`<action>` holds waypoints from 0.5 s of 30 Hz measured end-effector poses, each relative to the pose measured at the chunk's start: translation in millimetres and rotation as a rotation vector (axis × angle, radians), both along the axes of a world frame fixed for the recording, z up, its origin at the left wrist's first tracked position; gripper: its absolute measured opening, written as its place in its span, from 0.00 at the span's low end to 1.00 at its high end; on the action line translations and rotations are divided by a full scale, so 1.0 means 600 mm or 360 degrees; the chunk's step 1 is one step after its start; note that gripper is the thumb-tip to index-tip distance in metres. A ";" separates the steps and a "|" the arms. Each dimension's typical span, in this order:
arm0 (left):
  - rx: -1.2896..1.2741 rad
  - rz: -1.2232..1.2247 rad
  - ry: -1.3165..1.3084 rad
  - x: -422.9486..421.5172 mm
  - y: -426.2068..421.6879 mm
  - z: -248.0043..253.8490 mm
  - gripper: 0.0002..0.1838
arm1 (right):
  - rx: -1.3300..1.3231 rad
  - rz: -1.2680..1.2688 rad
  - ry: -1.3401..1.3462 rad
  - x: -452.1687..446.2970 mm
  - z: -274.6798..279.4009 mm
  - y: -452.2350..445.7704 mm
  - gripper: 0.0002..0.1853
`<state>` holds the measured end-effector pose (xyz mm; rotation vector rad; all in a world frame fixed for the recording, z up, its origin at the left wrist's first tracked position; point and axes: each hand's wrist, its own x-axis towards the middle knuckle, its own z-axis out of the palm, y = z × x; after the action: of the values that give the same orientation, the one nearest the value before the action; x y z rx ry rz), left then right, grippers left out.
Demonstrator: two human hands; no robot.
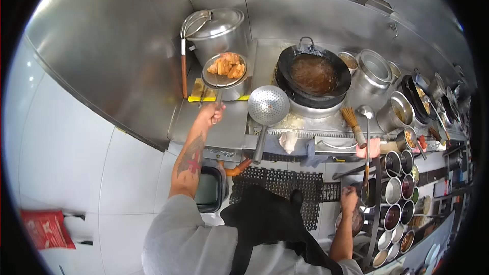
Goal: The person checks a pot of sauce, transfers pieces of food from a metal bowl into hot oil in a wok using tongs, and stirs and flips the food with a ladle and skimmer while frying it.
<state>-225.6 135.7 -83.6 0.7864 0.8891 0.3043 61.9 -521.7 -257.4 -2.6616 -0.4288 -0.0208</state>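
Note:
My left hand is closed around the handle of a strainer. Browned pieces of food lie in the strainer, which is over a metal pot beside the large lidded pot. To the right, a perforated metal skimmer rests at the stove's front, its handle toward me. Behind it stands a black wok with brown liquid. Low on the right, my right hand is closed beside a dark pan; what it grips is too small to make out.
A bamboo brush and a ladle lie at the stove's front edge. Racked containers stand at the right. A black bin is on the floor below my left arm. A red bag lies far left.

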 end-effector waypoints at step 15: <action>0.0063 0.0009 -0.0451 -0.098 0.066 -0.067 0.12 | -0.0157 0.0089 0.0672 -0.457 -0.029 0.020 0.18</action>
<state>-284.5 175.2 -124.0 0.7557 0.6206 0.4279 -212.5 -509.4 -274.7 -2.6480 -0.3693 0.5815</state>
